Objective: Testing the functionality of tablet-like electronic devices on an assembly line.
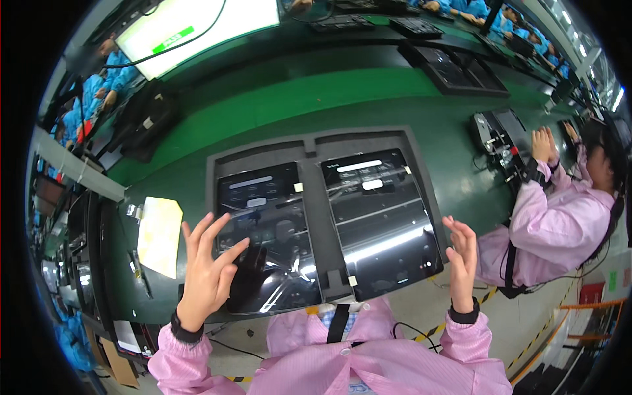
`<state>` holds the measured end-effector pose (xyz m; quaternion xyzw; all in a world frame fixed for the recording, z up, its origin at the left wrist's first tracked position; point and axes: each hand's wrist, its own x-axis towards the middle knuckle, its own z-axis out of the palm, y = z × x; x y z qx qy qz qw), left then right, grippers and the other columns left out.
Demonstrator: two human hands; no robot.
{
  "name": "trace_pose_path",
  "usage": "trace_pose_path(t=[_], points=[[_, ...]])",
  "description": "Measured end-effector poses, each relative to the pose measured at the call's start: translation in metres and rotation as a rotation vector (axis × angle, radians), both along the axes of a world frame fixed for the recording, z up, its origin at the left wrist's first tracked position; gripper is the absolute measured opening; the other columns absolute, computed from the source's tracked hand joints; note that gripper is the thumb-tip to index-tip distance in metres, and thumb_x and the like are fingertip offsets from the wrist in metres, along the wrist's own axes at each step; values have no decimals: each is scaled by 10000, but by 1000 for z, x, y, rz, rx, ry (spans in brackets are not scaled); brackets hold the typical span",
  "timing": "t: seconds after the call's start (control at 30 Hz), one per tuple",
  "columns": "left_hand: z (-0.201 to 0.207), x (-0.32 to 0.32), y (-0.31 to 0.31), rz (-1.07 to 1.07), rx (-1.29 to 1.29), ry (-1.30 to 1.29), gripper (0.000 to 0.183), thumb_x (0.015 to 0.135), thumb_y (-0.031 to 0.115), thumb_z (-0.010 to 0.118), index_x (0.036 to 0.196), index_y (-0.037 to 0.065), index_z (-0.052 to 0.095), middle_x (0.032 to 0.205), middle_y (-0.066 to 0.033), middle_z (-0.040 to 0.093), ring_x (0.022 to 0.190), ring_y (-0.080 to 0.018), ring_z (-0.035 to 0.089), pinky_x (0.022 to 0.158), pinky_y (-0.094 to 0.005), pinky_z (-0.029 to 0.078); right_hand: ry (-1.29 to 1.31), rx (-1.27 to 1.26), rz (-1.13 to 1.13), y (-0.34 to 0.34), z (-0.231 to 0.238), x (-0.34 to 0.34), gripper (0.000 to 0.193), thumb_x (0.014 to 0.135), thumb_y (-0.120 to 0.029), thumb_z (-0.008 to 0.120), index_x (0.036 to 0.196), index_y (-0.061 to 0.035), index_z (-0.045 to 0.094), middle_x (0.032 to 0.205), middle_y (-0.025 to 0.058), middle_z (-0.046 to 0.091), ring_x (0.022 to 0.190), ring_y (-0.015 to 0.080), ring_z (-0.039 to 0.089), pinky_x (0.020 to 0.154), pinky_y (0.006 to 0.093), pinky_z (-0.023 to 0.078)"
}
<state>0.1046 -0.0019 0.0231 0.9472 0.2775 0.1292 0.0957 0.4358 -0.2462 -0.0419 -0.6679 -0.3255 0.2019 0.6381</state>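
Two black tablets lie face up, side by side, in a dark grey foam tray [318,204]. Both screens are lit with white bars, and small pale tabs stick to their edges. Over the lower left part of the left tablet [280,230], my left hand [209,276] is spread with its fingers apart; whether a fingertip touches the glass I cannot tell. My right hand [463,260] is just off the right edge of the right tablet [382,220], fingers raised and loosely bent, holding nothing. Both wrists wear black bands below pink sleeves.
Left of the tray lie a yellowish sheet [160,237] and a slim pen-like tool [139,275]. A bright monitor [197,33] stands behind. At right, a co-worker in pink [559,210] sits near a metal fixture [503,141]. Another dark tray [454,66] is farther back.
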Motion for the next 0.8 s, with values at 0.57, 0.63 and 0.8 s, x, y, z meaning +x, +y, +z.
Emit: trace_pose_path(t=[0.57,0.63,0.8], points=[[-1,13,16,-34,-101,18,552,987,434,261,1109,113,693,1425,-191,355,1352,-406,238,1113,-597,44,-768,-308,523,77,26,0,100,903,-40,506,998,-25,531,1144,75,632,1339,279,382,1062,446,260],[1,16,15,-61,-105,49,552,987,434,260,1113,114,692,1429,-191,349,1354,-407,234,1108,-607,45,-835,-340,520,80,24,-1,90,906,-47,508,990,-24,530,1133,80,635,1338,278,383,1065,452,260],[-4,31,16,-190,-133,139,391,938,350,423,1198,157,642,1470,-185,285,1369,-416,204,1103,-623,82,-757,-291,462,73,24,5,115,910,-18,470,1020,-35,497,1199,77,623,1356,287,359,1074,452,244]])
